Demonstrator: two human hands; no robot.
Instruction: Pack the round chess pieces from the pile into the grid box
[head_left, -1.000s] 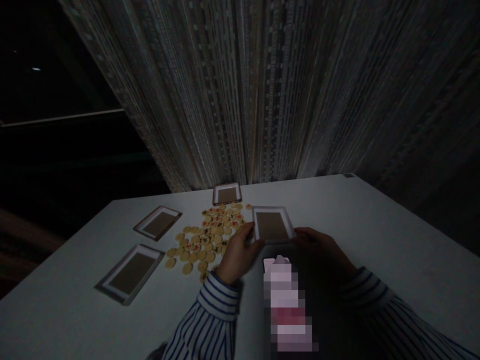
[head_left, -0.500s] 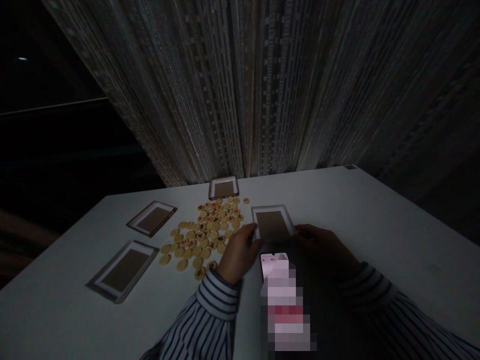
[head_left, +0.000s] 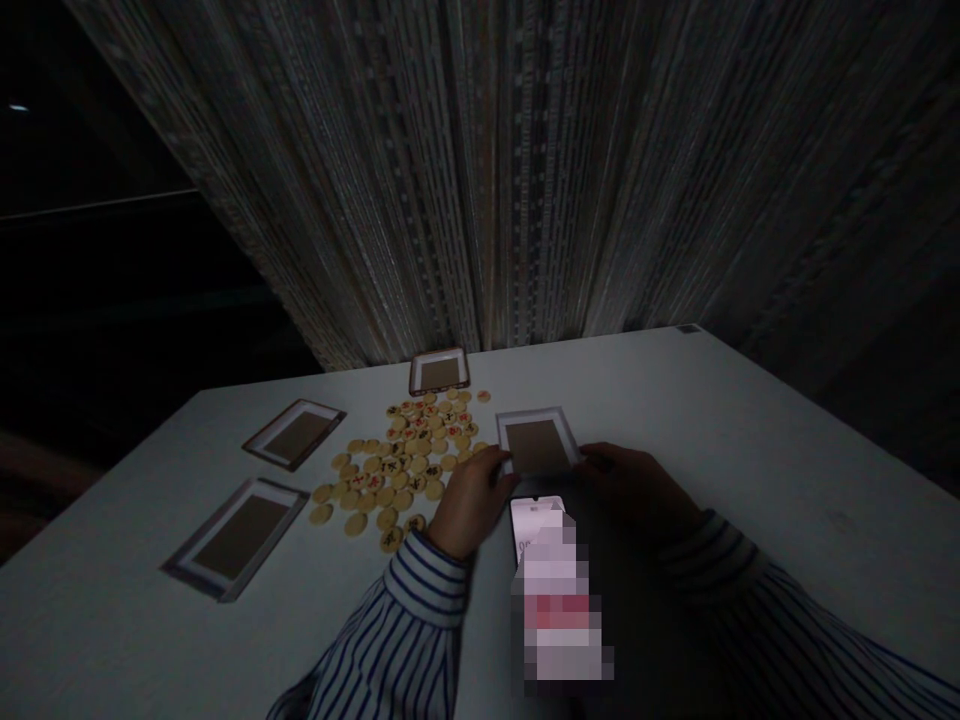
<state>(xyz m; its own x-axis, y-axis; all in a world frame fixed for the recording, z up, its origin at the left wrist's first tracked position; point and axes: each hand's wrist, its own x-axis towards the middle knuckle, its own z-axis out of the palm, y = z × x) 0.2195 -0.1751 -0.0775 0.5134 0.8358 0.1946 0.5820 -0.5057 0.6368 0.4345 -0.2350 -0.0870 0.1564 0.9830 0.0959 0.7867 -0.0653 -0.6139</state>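
Note:
A pale-rimmed photo frame (head_left: 536,446) with a brown panel is held between both hands at the middle of the table. My left hand (head_left: 471,500) grips its near left corner, thumb and fingers closed. On the opposite side, my right hand (head_left: 637,490) has its fingertips closed at the near right corner; much of this hand is in shadow. Just below the frame lies a lit phone (head_left: 538,515), its lower part covered by blurred blocks. Many round wooden Chinese chess pieces (head_left: 401,465), some with red or black characters, are scattered to the left of my left hand.
Beyond the pieces lies a brown-edged frame (head_left: 439,372). Two more frames, one brown-edged (head_left: 295,435) and one grey-edged (head_left: 235,538), lie at the left of the white table (head_left: 97,540). A striped string curtain (head_left: 480,200) hangs behind the table's far edge.
The whole view has shifted slightly, so everything sits a little further left and up. Both hands keep their hold on the photo frame.

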